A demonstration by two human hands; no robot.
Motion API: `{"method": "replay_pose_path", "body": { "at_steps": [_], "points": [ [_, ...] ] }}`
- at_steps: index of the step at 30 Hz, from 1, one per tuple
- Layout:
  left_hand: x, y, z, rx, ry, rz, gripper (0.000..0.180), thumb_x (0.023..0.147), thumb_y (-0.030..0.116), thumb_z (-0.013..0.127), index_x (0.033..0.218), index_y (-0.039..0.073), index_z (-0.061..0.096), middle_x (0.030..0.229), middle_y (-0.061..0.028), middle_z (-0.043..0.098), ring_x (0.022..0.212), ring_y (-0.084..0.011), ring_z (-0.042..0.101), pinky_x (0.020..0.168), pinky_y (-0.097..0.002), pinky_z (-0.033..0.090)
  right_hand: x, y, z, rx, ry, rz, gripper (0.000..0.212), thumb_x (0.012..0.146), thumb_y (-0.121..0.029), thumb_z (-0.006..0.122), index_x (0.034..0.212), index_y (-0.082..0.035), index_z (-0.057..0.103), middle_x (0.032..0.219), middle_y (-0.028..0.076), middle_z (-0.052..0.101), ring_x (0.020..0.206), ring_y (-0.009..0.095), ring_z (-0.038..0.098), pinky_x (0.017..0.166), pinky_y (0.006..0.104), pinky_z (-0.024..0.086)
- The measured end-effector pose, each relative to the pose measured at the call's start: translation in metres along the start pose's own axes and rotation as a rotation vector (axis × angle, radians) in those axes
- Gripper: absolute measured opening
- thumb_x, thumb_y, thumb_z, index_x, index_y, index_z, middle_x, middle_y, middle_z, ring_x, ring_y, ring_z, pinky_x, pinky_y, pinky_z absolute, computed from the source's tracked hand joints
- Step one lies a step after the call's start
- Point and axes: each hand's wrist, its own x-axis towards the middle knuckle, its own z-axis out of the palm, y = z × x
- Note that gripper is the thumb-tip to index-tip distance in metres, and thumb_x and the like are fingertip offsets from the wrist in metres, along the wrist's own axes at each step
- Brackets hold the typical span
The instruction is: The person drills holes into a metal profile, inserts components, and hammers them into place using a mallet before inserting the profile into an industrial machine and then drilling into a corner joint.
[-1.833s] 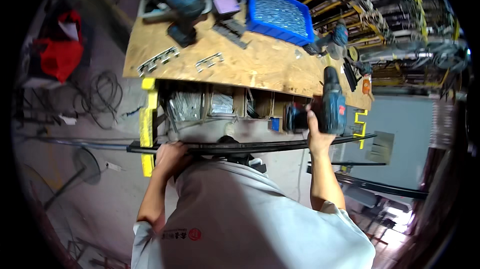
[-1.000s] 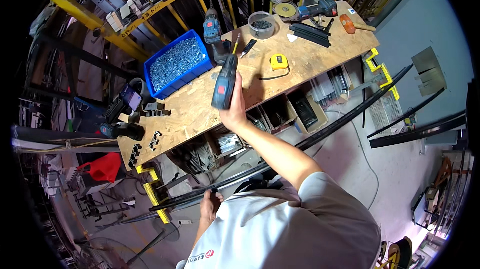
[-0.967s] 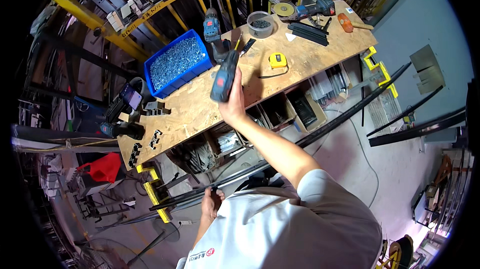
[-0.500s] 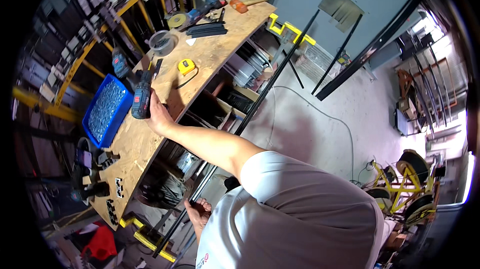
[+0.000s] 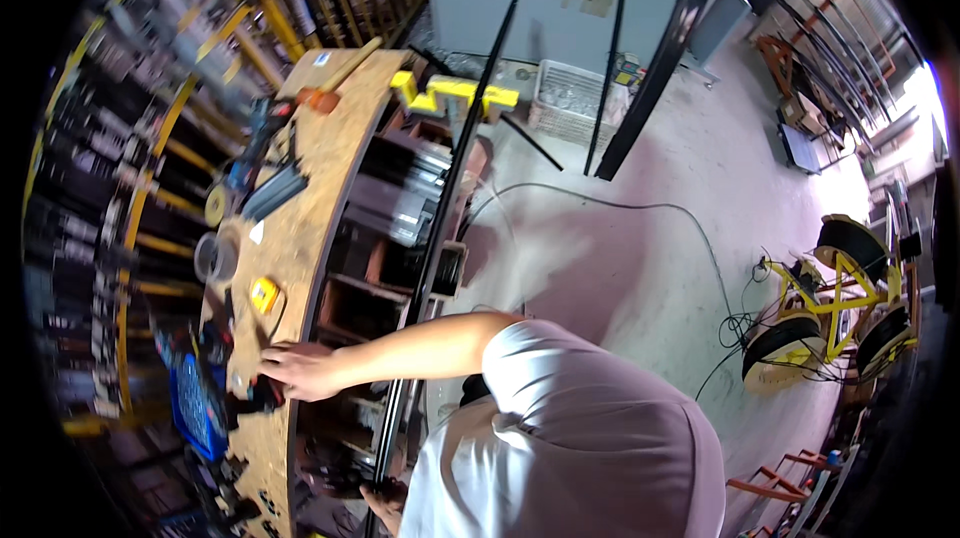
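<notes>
My right hand (image 5: 300,370) reaches over the wooden workbench (image 5: 318,178), fingers curled on a dark and red cordless drill (image 5: 264,394), mostly hidden beneath it and blurred. Close by stands a blue bin (image 5: 196,408) of small metal fasteners, with another dark power tool (image 5: 205,346) at its upper edge. A yellow tape measure (image 5: 265,295) lies on the bench just beyond the hand. Low in the view, my left hand (image 5: 388,504) is closed around a long black bar (image 5: 433,263) that runs along the bench's front; its fingers are partly in shadow.
At the bench's far end lie an orange-headed mallet (image 5: 318,100), black strips (image 5: 275,192) and a clear round tub (image 5: 215,258). A yellow bracket (image 5: 455,93) supports the bar. Black posts (image 5: 650,88) stand ahead; a cable (image 5: 620,200) crosses the floor toward a yellow reel stand (image 5: 838,303).
My view has swung to the right, so the bench appears further left. My right hand has lowered toward the bench with the drill. The left hand has closed on the bar.
</notes>
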Motion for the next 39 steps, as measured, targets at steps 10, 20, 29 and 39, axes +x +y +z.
{"method": "replay_pose_path", "body": {
  "at_steps": [10, 20, 29, 39],
  "points": [
    [-0.049, -0.03, 0.16, 0.076, -0.015, 0.234, 0.06, 0.09, 0.07, 0.05, 0.078, 0.012, 0.053, 0.061, -0.0012, 0.047, 0.051, -0.0173, 0.043, 0.048, -0.0331, 0.035, -0.207, 0.21, -0.283, -0.752, -0.725, 0.345, 0.046, 0.078, -0.054, 0.078, 0.083, -0.007, 0.08, 0.089, 0.013, 0.077, 0.101, 0.031, 0.074, 0.104, 0.0574, 0.048],
    [-0.151, -0.014, 0.19, 0.015, -0.259, 0.733, 0.049, 0.091, 0.06, 0.05, 0.075, 0.014, 0.053, 0.061, 0.0002, 0.048, 0.053, -0.0152, 0.045, 0.051, -0.0318, 0.036, -0.189, 0.155, -0.315, -0.719, -0.334, -0.008, 0.012, 0.076, -0.019, 0.068, 0.077, -0.012, 0.077, 0.081, 0.01, 0.077, 0.083, 0.031, 0.076, 0.068, 0.0459, 0.057],
    [-0.262, -0.017, 0.209, -0.112, -0.87, 1.157, 0.041, 0.093, 0.051, 0.051, 0.072, 0.015, 0.052, 0.061, 0.0014, 0.049, 0.055, -0.0133, 0.047, 0.054, -0.0306, 0.038, -0.308, 0.002, -0.348, -0.832, 0.393, -0.233, 0.013, 0.083, -0.016, 0.064, 0.088, -0.005, 0.067, 0.107, 0.014, 0.07, 0.109, 0.03, 0.068, 0.094, 0.0452, 0.055],
    [-0.362, -0.087, 0.216, -0.167, -1.497, 1.152, 0.035, 0.095, 0.04, 0.052, 0.069, 0.017, 0.052, 0.061, 0.0027, 0.05, 0.058, -0.0113, 0.048, 0.057, -0.0293, 0.039, -0.54, -0.048, -0.305, -0.541, 0.57, -0.065, 0.034, 0.08, -0.006, 0.065, 0.113, -0.009, 0.072, 0.117, 0.012, 0.07, 0.115, 0.033, 0.066, 0.097, 0.0486, 0.053]
  ]
}}
